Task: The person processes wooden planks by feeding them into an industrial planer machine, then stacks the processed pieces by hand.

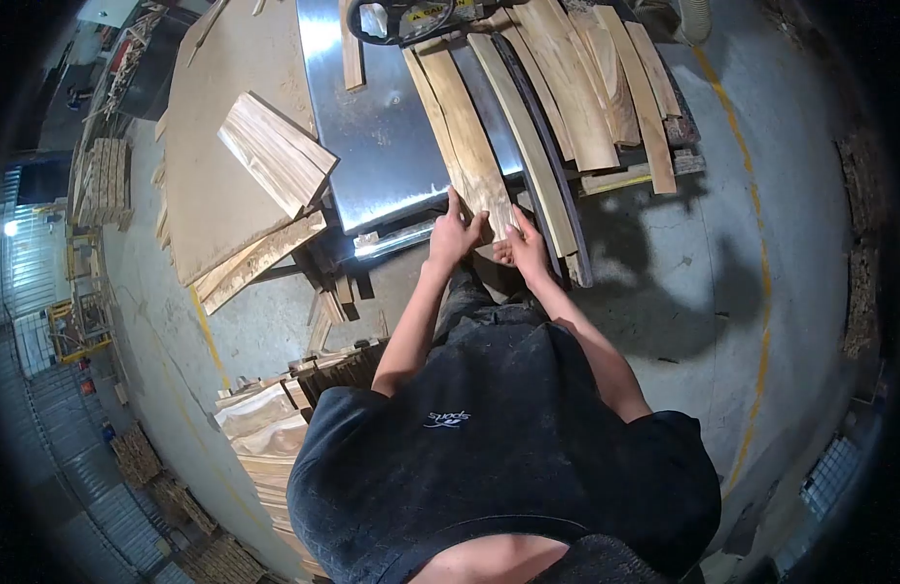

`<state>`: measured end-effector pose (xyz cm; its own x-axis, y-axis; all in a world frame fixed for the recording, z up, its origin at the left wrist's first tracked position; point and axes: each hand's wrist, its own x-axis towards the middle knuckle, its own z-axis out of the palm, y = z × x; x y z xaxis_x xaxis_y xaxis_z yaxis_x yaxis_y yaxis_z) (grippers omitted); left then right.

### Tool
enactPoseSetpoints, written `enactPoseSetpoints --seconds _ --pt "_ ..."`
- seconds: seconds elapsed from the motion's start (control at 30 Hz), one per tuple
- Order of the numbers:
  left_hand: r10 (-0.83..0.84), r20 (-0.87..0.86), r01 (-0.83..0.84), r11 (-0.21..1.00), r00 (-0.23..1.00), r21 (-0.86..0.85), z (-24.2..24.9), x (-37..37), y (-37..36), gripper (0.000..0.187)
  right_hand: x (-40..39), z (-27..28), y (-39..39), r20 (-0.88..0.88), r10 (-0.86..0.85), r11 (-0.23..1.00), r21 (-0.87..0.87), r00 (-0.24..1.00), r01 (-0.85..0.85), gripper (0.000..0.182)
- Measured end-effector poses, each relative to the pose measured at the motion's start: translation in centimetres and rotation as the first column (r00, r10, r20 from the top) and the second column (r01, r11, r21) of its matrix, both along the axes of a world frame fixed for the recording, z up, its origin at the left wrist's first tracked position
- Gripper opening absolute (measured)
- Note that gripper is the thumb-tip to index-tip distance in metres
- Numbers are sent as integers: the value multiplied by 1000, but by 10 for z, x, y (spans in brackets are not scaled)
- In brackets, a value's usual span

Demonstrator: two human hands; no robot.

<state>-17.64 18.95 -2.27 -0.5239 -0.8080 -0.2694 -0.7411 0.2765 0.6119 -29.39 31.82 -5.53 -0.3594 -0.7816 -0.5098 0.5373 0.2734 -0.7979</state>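
A long wooden board (467, 136) lies on the shiny metal machine table (377, 136), its near end overhanging the front edge toward my body. My left hand (455, 236) grips the left side of that end, thumb on top and index finger stretched forward along the edge. On the opposite side my right hand (524, 245) closes around the near corner, its fingers partly under the wood. The board has a rough, discoloured patch close to my hands. Its far end runs toward a machine part with a black ring (401, 21).
Right of the board are a narrow wooden strip (528, 136), a dark rail (557, 175) and several loose planks (572, 88). Leftward, cut boards (277, 151) rest on a brown panel (226, 219). Stacked wood (265, 419) stands beside me at left. Yellow lines (764, 253) mark the floor.
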Motion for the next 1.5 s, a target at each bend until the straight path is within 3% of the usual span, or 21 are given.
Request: enactPoseSetpoints --seconds 0.1,0.2,0.5,0.73,0.8,0.87,0.93,1.0,1.03,1.07,1.1,1.13,1.2,1.27,1.3,1.33,1.37,1.4,1.43,1.47,1.5 --pt "-9 -119 1 998 993 -63 -5 -6 -21 97 -4 6 -20 -25 7 999 36 1000 -6 54" --pt "-16 -29 15 1000 999 -24 1 -11 -43 95 -12 7 -40 -74 17 998 54 997 -13 53" --pt "27 -71 -19 993 997 117 1 -33 -120 97 -25 13 -112 -157 -52 992 104 986 69 53" --pt "-34 -179 39 999 983 24 -4 -56 -205 101 -49 38 -181 -173 -78 974 198 982 112 51" --pt "-100 -191 132 977 977 167 -5 -53 -231 94 -56 38 -197 -136 -77 970 217 988 106 52" --pt "-101 -435 205 958 895 200 -26 -43 -269 65 -60 35 -211 -167 -91 977 177 982 120 51" --pt "-9 -285 13 1000 958 10 18 -31 -303 58 -59 37 -231 -222 -102 969 200 970 148 50" --pt "237 -526 -393 896 816 -205 15 -26 -336 43 -59 40 -243 -351 -105 959 210 931 188 49" --pt "238 -530 -395 895 814 -205 19 -22 -347 43 -62 41 -249 -364 -82 961 219 928 171 50" --pt "218 -428 -440 720 877 -536 24 -17 -357 33 -64 40 -257 -366 -81 961 218 927 169 50" --pt "242 -313 -393 454 918 -800 28 -12 -363 25 -67 33 -264 -359 -124 971 147 925 188 51" --pt "248 -316 -398 451 916 -799 17 -7 -368 25 -70 27 -269 -350 -165 976 77 922 204 52" --pt "227 -362 -408 710 904 -574 7 0 -371 17 -76 24 -279 -397 -125 985 59 909 161 58" --pt "239 -308 -374 767 921 -521 6 12 -359 22 -73 25 -289 -446 -148 989 -54 883 138 65" --pt "271 -386 -433 791 882 -432 15 17 -346 27 -72 24 -290 -475 -147 988 -117 868 103 71" --pt "305 -459 -481 810 834 -335 18 22 -335 33 -72 38 -284 -482 -50 999 -14 875 49 74" --pt "389 -479 -507 850 787 -143 2 28 -327 42 -69 49 -281 -483 -76 996 -1 872 86 71" --pt "389 -483 -509 849 784 -143 0 35 -317 42 -66 58 -278 -486 -101 992 16 868 125 67" --pt "564 -592 -391 826 576 406 -1 44 -305 42 -69 53 -274 -490 -101 992 16 866 125 67" --pt "762 -528 -69 591 374 804 -3 52 -290 42 -71 48 -269 -483 -71 996 13 872 88 60" --pt "764 -525 -66 587 375 807 6 57 -272 42 -71 41 -263 -477 -42 999 10 878 54 53"
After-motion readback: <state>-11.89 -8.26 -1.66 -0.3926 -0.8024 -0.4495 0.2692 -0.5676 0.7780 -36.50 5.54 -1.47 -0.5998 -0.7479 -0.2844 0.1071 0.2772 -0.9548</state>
